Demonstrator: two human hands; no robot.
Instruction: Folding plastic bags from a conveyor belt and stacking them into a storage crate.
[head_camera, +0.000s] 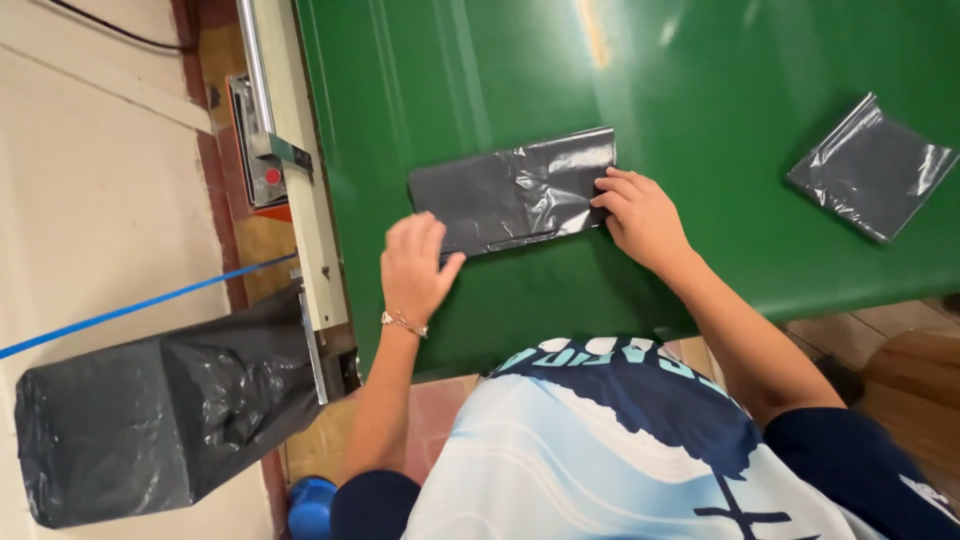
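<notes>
While my right hand (640, 215) presses flat on the end of the folded dark grey plastic bag (512, 190), my left hand (415, 268) pinches its near corner between thumb and fingers. It lies on the green table (700, 90) between my hands, so I judge I'm mid-fold. Next calls for one smooth, even crease. Another folded grey bag (872, 167) sits beyond my right hand.

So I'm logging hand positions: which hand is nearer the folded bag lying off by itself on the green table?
Right. The right hand presses the near bag's end, on the side toward the separate bag; the left hand is further away.
</notes>
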